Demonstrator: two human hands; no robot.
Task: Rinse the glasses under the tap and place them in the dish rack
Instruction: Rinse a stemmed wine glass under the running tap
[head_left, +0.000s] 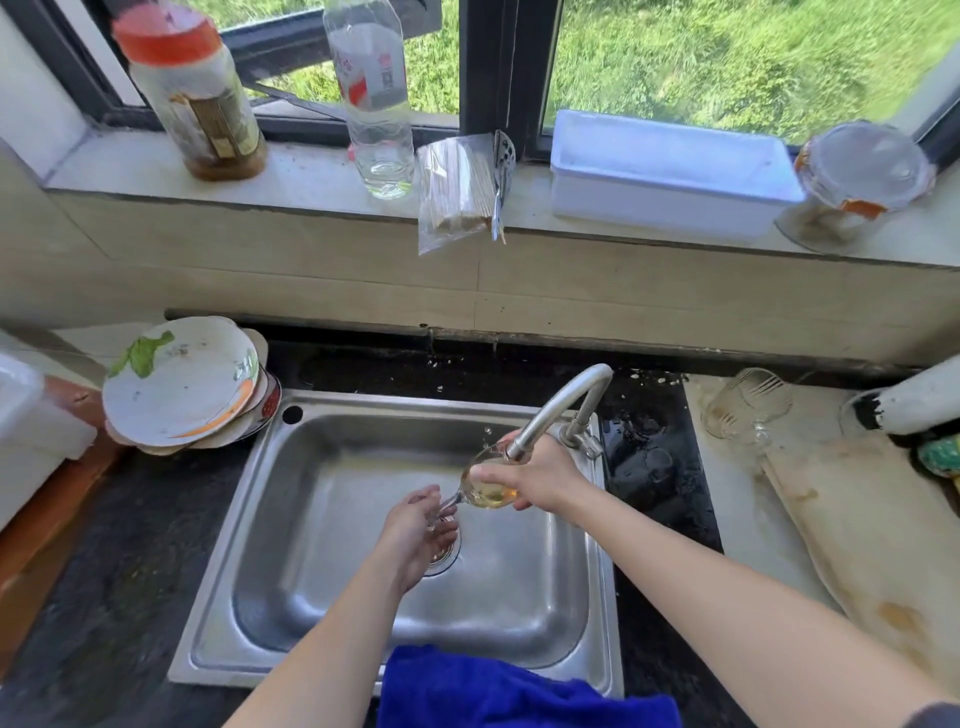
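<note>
Clear stemmed glass (484, 489), bowl beneath tap (550, 410), yellowish liquid inside

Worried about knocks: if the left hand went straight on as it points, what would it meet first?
Likely the wine glass bowl, whose stem it holds, then the right hand gripping it; depth unclear.

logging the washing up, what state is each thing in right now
wine glass: tilted under the tap spout, yellowish liquid inside
left hand: holds the stem
right hand: grips the bowl
tumbler: lying on its side
plates: stacked, dirty
clear bottle: upright, nearly empty
</note>
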